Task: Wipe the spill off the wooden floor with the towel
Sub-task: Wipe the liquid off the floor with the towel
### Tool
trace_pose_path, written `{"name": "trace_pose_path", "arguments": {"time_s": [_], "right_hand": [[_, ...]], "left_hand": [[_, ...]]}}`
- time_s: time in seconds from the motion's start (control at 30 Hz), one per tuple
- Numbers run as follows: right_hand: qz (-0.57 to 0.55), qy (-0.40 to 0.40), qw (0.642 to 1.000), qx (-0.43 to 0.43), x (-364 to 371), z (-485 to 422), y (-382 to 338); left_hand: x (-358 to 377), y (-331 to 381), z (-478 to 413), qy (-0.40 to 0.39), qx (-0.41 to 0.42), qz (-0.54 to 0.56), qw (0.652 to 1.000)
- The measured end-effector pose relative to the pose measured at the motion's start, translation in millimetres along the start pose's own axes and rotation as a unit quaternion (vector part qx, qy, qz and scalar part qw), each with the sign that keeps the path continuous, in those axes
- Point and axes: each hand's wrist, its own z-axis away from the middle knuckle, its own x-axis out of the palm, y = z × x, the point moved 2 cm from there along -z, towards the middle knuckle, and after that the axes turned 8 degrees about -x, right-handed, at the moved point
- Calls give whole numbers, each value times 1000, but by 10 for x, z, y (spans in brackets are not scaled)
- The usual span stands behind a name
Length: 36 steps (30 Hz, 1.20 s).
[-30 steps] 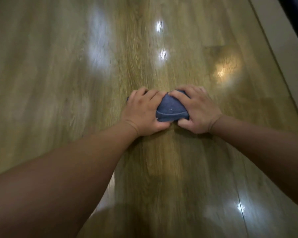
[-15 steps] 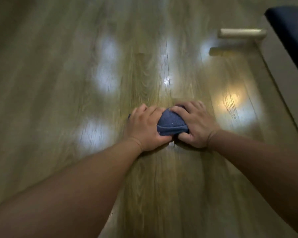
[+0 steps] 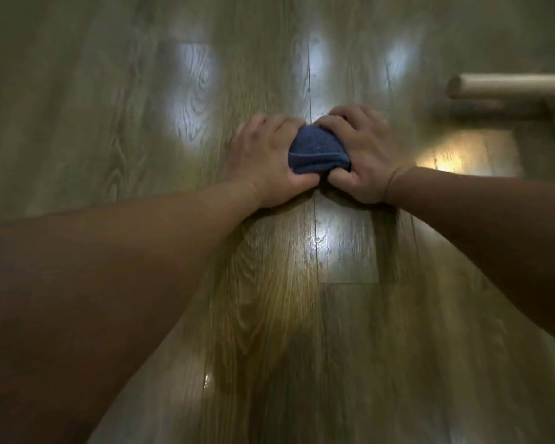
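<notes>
Wiping step: left hand (image 3: 266,158) and right hand (image 3: 366,155) are both gripping the bunched blue towel (image 3: 318,152), pressing it onto the wooden floor (image 3: 141,123), well left of the pale round bar (image 3: 510,86). The sheen (image 3: 334,241) is possibly spill, too blurry to tell. Next is calling for a firm sweeping stroke.

The towel (image 3: 318,152) lies mostly hidden under the left hand (image 3: 266,161) and right hand (image 3: 366,152) — only a blue middle shows — and a pale bar (image 3: 507,86) runs off the right edge.

One left hand (image 3: 266,161), one right hand (image 3: 367,155), one towel (image 3: 318,150) — one pale bar (image 3: 510,86).
</notes>
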Motion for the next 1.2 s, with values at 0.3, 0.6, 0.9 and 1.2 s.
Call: {"name": "trace_pose_path", "arguments": {"time_s": [0.3, 0.6, 0.9, 1.2], "right_hand": [[55, 23, 997, 39, -18, 122, -85], [23, 109, 985, 131, 146, 948, -937], [-50, 49, 990, 120, 174, 2388, -2185], [-82, 98, 987, 99, 265, 3824, -3206]], "left_hand": [[16, 49, 49, 29, 17, -22, 999], [-16, 214, 1142, 55, -21, -74, 996], [-243, 492, 3063, 23, -17, -54, 998], [-335, 902, 4775, 15, -18, -12, 1000]]}}
